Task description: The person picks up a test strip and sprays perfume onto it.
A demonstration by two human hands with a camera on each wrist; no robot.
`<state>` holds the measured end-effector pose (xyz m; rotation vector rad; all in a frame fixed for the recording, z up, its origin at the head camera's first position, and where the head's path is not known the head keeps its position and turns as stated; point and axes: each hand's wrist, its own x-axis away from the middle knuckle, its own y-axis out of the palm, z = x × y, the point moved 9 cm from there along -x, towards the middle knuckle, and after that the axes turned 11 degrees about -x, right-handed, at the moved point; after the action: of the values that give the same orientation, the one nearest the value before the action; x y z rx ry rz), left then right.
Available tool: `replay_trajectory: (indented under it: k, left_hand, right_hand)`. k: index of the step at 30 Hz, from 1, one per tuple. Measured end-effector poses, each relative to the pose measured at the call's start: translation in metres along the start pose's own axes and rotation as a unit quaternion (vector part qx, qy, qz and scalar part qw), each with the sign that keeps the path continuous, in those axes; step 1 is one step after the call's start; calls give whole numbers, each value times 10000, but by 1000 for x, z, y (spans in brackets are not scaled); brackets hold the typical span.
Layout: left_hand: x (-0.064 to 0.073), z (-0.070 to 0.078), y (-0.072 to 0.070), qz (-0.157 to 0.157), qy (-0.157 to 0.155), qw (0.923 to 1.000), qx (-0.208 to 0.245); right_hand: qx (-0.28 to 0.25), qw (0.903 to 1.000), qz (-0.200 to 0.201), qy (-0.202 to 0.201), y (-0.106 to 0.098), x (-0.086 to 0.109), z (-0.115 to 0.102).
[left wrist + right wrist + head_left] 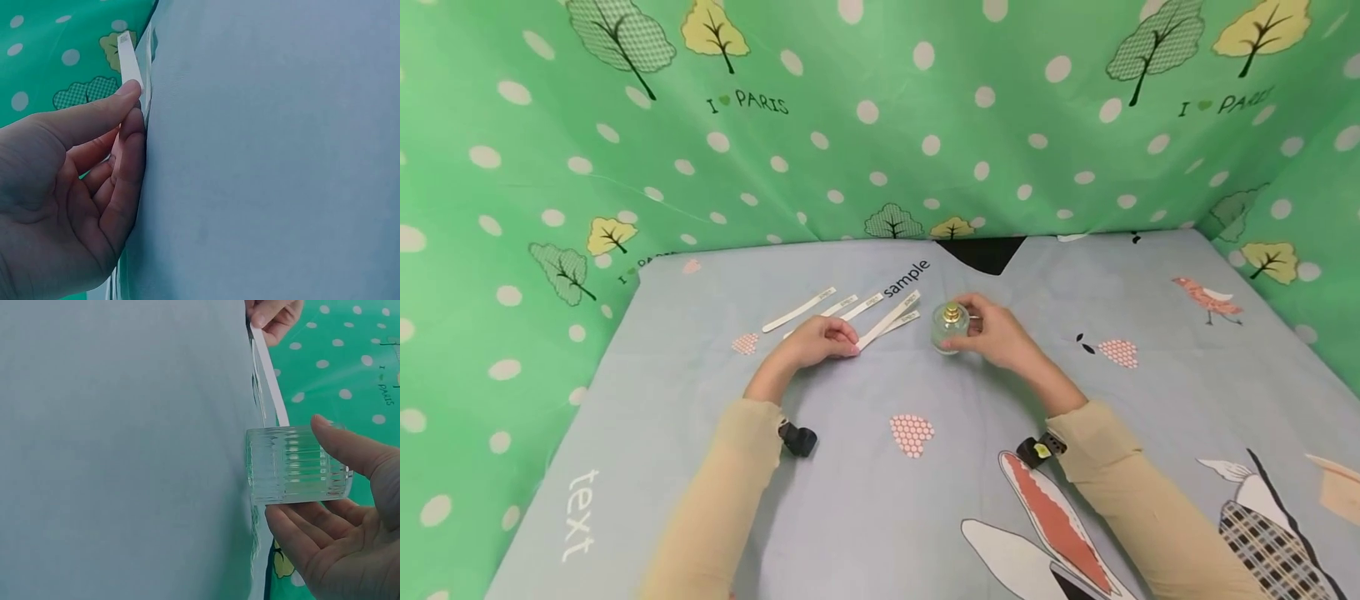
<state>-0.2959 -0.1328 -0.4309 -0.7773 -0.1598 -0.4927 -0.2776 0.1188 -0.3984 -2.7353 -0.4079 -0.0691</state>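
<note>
Between thumb and fingertips, my left hand (817,342) pinches the near end of a white paper test strip (886,322). The strip's printed far end tilts up in the left wrist view. Another strip (907,321) lies beside and partly under it. My right hand (1003,335) holds a clear, ribbed glass perfume bottle (946,332) with a gold spray top (952,312), thumb on one side and fingers on the other. The bottle stands upright at the table surface, just right of the strips. In the right wrist view its ribbed wall (294,465) shows pale liquid inside.
More white strips (801,309) lie fanned out beyond and left of my left hand. A pale blue-grey printed cloth (850,500) covers the table. Green dotted curtains (820,167) rise behind it and along its sides.
</note>
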Motion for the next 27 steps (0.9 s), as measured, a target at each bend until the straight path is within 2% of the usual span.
replay_trajectory:
  k: [9, 16, 27]
  left_hand:
    - [-2, 2, 0, -49, 22, 10000, 22]
    - [-2, -1, 0, -40, -10, 10000, -7]
    - [-1, 0, 0, -51, 14, 10000, 84]
  right_hand:
    - [-51, 9999, 72, 135, 2, -1, 4]
    - [230, 9996, 99, 93, 4, -3, 5]
    - [272, 9993, 171, 175, 9, -1, 3]
